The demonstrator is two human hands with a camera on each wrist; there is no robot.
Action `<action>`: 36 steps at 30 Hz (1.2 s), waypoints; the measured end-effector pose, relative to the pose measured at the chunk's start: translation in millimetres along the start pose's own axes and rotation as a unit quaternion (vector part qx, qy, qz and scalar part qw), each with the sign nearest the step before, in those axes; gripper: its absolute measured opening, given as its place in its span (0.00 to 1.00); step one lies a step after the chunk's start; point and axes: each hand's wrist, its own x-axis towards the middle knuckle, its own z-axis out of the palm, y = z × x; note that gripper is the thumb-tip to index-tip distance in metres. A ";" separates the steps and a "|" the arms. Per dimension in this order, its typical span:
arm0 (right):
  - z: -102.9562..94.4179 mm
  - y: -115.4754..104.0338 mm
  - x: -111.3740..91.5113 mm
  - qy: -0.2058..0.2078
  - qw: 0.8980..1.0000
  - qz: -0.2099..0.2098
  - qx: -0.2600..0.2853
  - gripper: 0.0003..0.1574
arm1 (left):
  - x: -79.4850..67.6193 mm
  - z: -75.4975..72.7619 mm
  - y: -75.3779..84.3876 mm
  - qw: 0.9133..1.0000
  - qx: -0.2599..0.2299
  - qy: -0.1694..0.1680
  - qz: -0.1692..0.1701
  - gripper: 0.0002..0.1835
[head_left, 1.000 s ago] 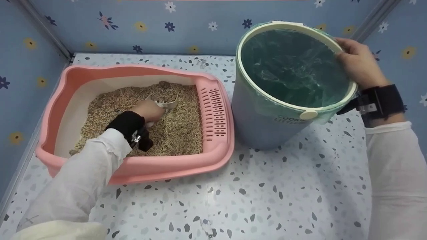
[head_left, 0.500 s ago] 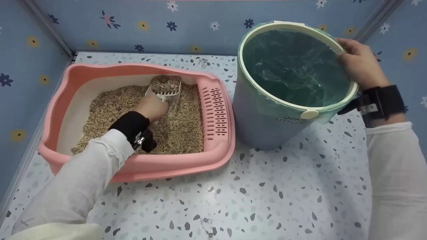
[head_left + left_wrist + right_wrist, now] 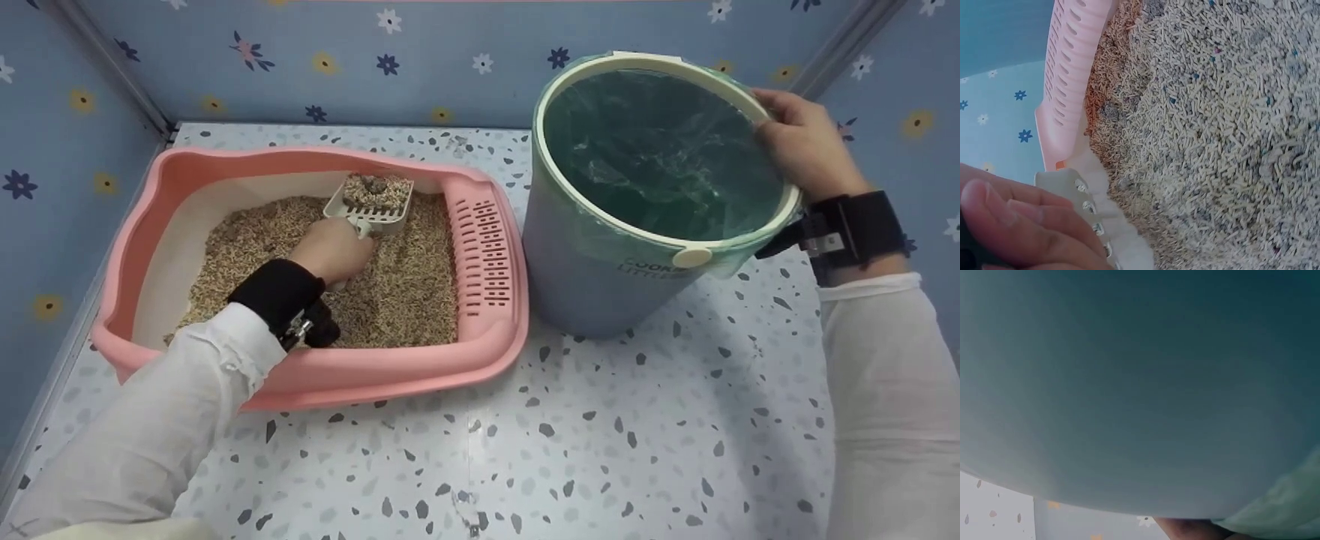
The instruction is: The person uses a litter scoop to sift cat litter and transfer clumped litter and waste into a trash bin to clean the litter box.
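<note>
My left hand (image 3: pixel 334 250) grips the handle of a slotted white litter scoop (image 3: pixel 384 217) inside a pink litter box (image 3: pixel 375 369). Pellets and a dark clump fill the scoop, held above the litter (image 3: pixel 405 300). The left wrist view shows the curled fingers (image 3: pixel 1044 225) next to the scoop's slots. At the right, my right hand (image 3: pixel 810 142) holds the rim of a blue-grey trash bin (image 3: pixel 592 277), thumb on the inner side. A thin green bag (image 3: pixel 660 150) lines the bin and folds over its rim. The bin's wall (image 3: pixel 1129 394) fills most of the right wrist view.
The bin stands close to the box's slotted right end (image 3: pixel 484 255). A speckled floor (image 3: pixel 525 457) spreads in front of both. Blue flowered panels (image 3: pixel 435 45) rise behind and at the sides.
The left hand has raised the scoop out of the litter, so its load of pellets now shows. The right hand keeps its hold on the bin.
</note>
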 end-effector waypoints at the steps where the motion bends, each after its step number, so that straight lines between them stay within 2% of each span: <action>1: 0.2 0.1 -0.2 -0.001 1.000 0.000 -0.001 0.30 | -1.0 -0.7 0.1 1.000 -0.003 -0.006 -0.005 0.20; 3: 0.6 0.5 -0.6 -0.002 1.000 -0.003 -0.002 0.30 | -3.6 -3.4 0.6 1.000 -0.009 -0.020 -0.017 0.18; 7: 0.8 0.6 -1.7 -0.002 1.000 -0.007 -0.005 0.30 | -10.6 -13.0 1.0 0.999 0.000 -0.045 -0.013 0.17; 12: 1.2 -0.4 -2.4 -0.005 1.000 -0.011 0.001 0.30 | -21.0 -21.0 -2.5 0.997 0.028 -0.071 0.010 0.29; 14: 1.4 -0.9 -2.5 -0.006 1.000 -0.010 0.003 0.30 | -25.3 -21.4 -4.4 0.997 0.036 -0.067 0.017 0.28; 16: 1.5 -1.3 -2.2 -0.006 1.000 -0.006 0.005 0.30 | -29.7 -21.5 -6.3 0.998 0.039 -0.052 0.023 0.24; 21: 1.0 -1.0 -1.9 -0.008 1.000 -0.001 0.006 0.30 | -37.3 -22.5 -10.3 0.996 0.054 0.005 0.068 0.12; 29: 0.9 0.6 -3.9 -0.008 1.000 -0.001 0.007 0.30 | -34.4 -22.9 -12.1 0.989 0.049 0.062 0.128 0.11; 36: 0.8 0.3 -5.5 -0.005 1.000 0.000 0.000 0.30 | -27.4 -25.3 -9.2 0.977 0.037 0.131 0.167 0.10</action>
